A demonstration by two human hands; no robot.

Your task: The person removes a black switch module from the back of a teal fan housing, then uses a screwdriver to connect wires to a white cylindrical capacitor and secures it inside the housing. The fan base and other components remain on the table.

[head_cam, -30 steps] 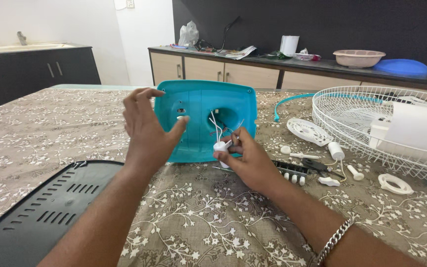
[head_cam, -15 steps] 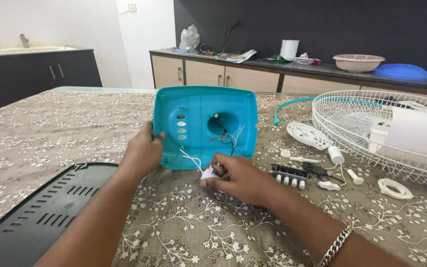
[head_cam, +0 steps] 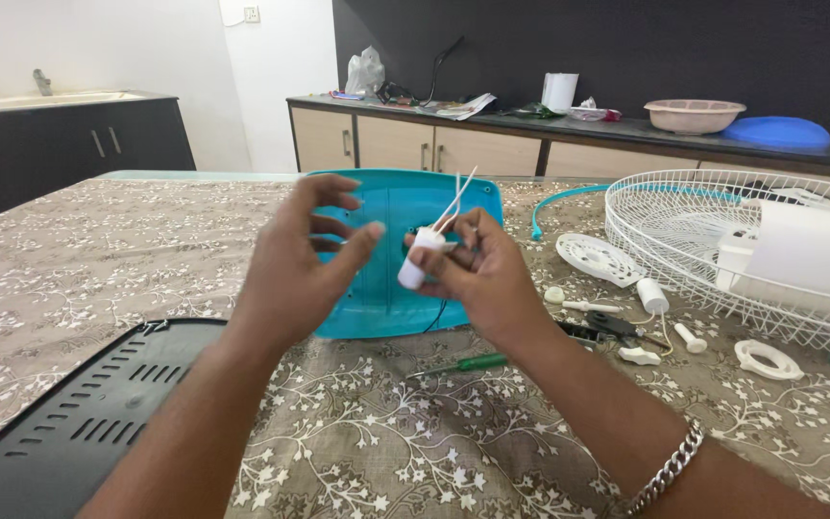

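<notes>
Fingers [head_cam: 461,252] of the right hand [head_cam: 480,274] pinch a small white plastic cylinder [head_cam: 419,258] with thin white wires [head_cam: 457,196] rising from its top; the cylinder is lifted above the tabletop, in front of a teal plastic housing panel [head_cam: 405,252]. Just beside it the left hand [head_cam: 292,264] hovers with spread, half-curled fingers [head_cam: 353,252] that grip nothing; whether a fingertip touches the cylinder cannot be told.

The teal panel lies on the tabletop [head_cam: 98,259], which wears a brown cloth printed with white flowers. A green-handled screwdriver [head_cam: 463,363] rests near the panel's lower edge, under the right forearm. To the right sit a round white wire fan guard [head_cam: 713,240], a white motor body [head_cam: 799,252] inside it, a white disc-shaped cover [head_cam: 596,258], a white plastic ring [head_cam: 768,359] and several small white knobs [head_cam: 651,296]. A black vented plastic panel [head_cam: 79,423] fills the near left corner.

Behind, a dark-topped sideboard with pale wooden doors [head_cam: 405,144] carries a clear plastic bag [head_cam: 365,71], a white paper roll [head_cam: 559,92], a pink bowl [head_cam: 694,115] and a blue lid [head_cam: 776,131]. A black cabinet with a sink [head_cam: 60,135] stands at the left against a white wall.

Open cloth lies far left and along the near edge between the black panel and the right forearm.
</notes>
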